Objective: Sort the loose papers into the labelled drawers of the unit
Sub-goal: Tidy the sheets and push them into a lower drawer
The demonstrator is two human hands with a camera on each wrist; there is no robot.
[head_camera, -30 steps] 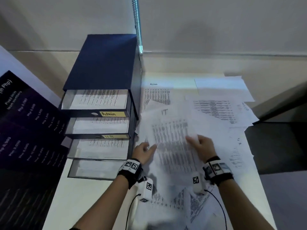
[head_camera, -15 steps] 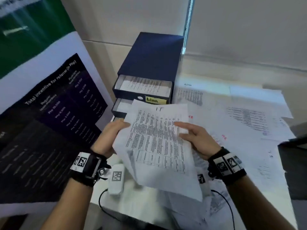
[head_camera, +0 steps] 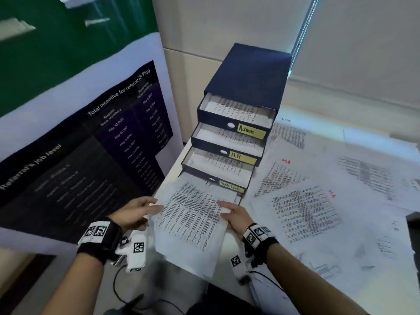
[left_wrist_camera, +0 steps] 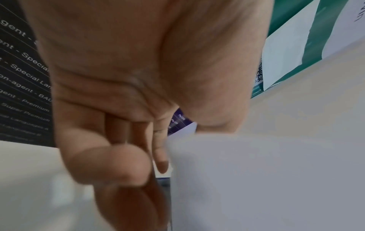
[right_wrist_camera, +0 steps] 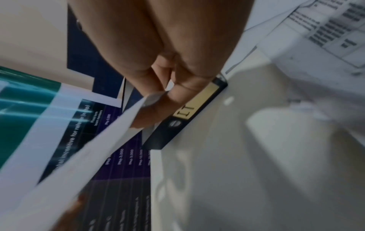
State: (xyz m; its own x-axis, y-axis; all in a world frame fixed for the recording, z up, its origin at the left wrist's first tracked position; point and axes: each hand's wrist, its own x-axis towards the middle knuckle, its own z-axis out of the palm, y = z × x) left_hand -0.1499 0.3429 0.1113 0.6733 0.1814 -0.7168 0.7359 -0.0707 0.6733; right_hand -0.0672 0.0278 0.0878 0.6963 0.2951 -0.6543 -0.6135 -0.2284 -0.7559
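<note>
Lowered from chest height, sheet [head_camera: 193, 221] now lies over the bottom drawer at six o'clock of the unit [head_camera: 247, 83], right hand [head_camera: 236, 215] pinching its edge, left hand [head_camera: 136, 211] fingers loosely extended beside it.

A pale cream wall [head_camera: 227, 30] rises behind my white desk [head_camera: 175, 164], with a beaded blind chain [head_camera: 302, 30] hanging down it. To my left stands a large poster [head_camera: 95, 137] (headed "Total incentive for referrer (in Php)", green at the top, dark purple below). Soft light falls across the desk from the right.
</note>
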